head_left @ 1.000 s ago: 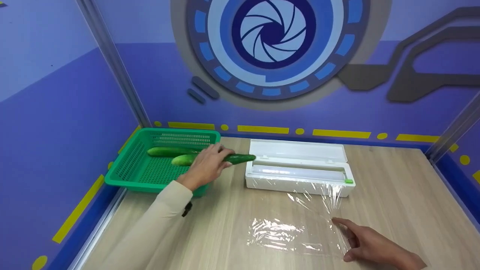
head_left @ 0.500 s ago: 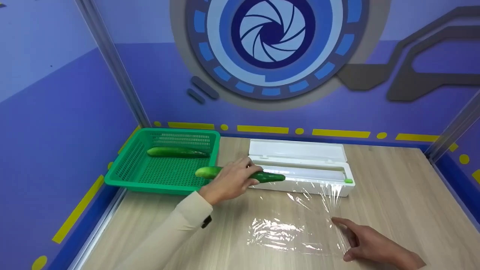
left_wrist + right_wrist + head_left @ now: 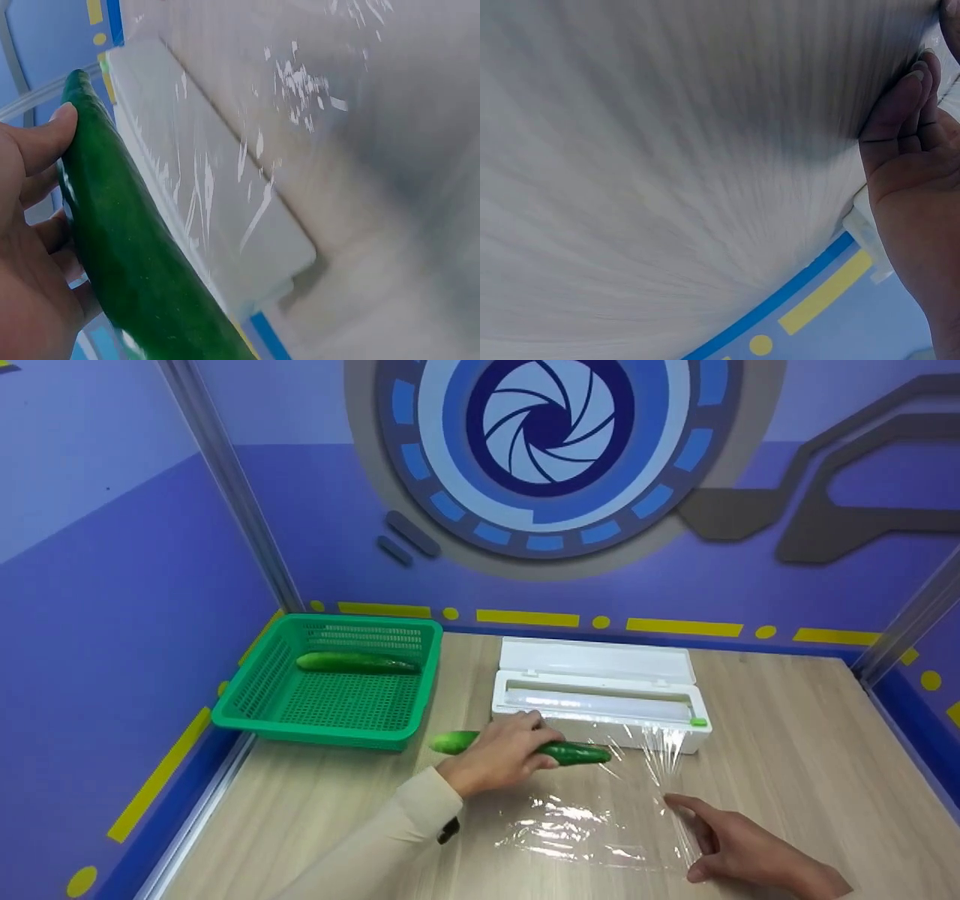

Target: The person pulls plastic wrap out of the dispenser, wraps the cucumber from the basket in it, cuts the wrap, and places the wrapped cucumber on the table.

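Observation:
My left hand (image 3: 501,751) grips a green cucumber (image 3: 574,752) around its middle, held level just in front of the white cling-film dispenser (image 3: 600,690). In the left wrist view my fingers curl round the cucumber (image 3: 127,247) beside the dispenser (image 3: 225,202). A sheet of clear film (image 3: 585,817) is pulled out from the dispenser onto the wooden table. My right hand (image 3: 731,844) lies with straight fingers on the film's right edge; the right wrist view shows that hand (image 3: 911,142) flat on the table.
A green plastic basket (image 3: 247,712) stands at the table's far left with one more cucumber (image 3: 352,663) in it. Purple walls close the table on the left, back and right. The wooden table (image 3: 810,735) stretches right of the dispenser.
My left hand has carried the cucumber out of the basket, rightward and toward me, to the front of the dispenser. The right hand has stayed on the film.

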